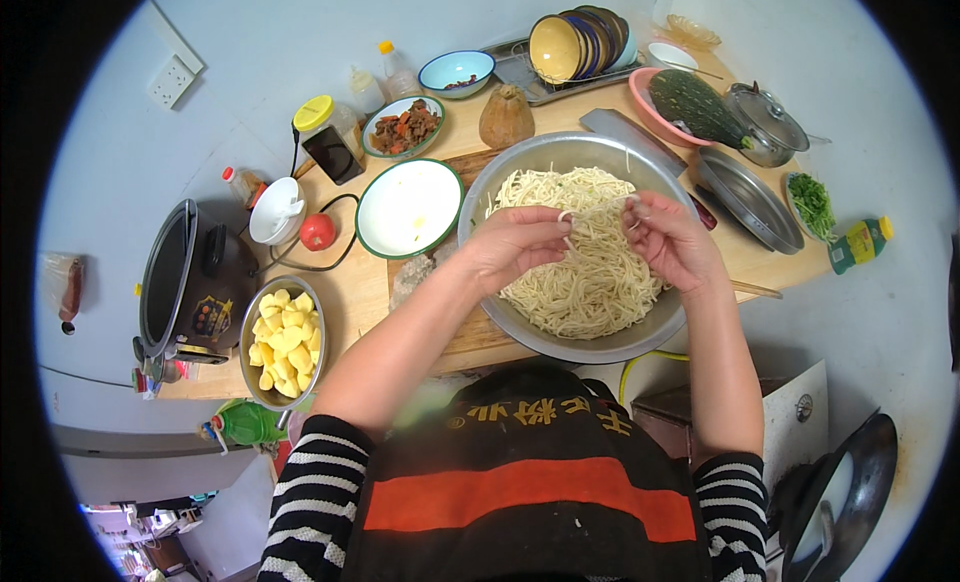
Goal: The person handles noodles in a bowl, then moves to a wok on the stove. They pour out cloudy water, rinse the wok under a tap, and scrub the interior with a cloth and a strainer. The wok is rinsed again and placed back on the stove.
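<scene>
A wide metal basin [517, 327] full of pale noodles [592, 304] stands before me, partly over a wooden cutting board [480, 342]. Above the noodles, my left hand [521, 244] pinches one end of a noodle strand between thumb and fingers. My right hand [667, 240] pinches the other end, so the strand spans the short gap between both hands. Left of the basin lies a white enamel plate with a green rim [409, 209], holding only small scraps. A cleaver [634, 135] lies behind the basin, its dark red handle [703, 213] partly hidden by the basin.
At left stand a bowl of cut potatoes [285, 345], a tomato [318, 231] and a dark electric cooker [202, 282]. Behind are a plate of stewed meat [406, 128] and a squash [507, 118]. At right are a metal pan [750, 199], a lidded pot [766, 124] and greens [810, 204].
</scene>
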A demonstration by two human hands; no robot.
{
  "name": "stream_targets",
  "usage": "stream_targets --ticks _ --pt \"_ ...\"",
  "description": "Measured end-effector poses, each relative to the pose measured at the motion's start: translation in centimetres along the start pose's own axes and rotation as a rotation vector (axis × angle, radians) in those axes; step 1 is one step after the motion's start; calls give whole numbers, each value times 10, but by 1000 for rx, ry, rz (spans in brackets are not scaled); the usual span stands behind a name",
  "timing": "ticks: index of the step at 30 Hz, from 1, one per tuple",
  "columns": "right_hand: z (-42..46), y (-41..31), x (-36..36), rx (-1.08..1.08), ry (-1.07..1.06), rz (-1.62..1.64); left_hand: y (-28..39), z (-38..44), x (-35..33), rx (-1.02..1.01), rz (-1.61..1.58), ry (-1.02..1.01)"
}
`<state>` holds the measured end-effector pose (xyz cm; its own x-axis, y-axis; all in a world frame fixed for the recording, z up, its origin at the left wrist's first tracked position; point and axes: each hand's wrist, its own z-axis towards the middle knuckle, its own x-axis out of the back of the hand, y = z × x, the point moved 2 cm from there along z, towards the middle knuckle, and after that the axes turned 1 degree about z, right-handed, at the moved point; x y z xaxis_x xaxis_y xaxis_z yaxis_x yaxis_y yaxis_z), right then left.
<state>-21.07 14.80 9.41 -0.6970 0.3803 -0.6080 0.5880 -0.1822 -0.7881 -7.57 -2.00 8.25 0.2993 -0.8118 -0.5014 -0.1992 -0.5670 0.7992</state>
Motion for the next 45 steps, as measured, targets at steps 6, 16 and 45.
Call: stream_targets --ticks 6,16,45 --pt "-9 -33 12 266 -155 200 4 -13 32 52 59 3" --pt "-1 -6 11 221 264 -1554 24 -10 35 -1 235 82" --pt "-7 -21 -19 212 395 -1843 31 -10 -10 -726 1615 289"
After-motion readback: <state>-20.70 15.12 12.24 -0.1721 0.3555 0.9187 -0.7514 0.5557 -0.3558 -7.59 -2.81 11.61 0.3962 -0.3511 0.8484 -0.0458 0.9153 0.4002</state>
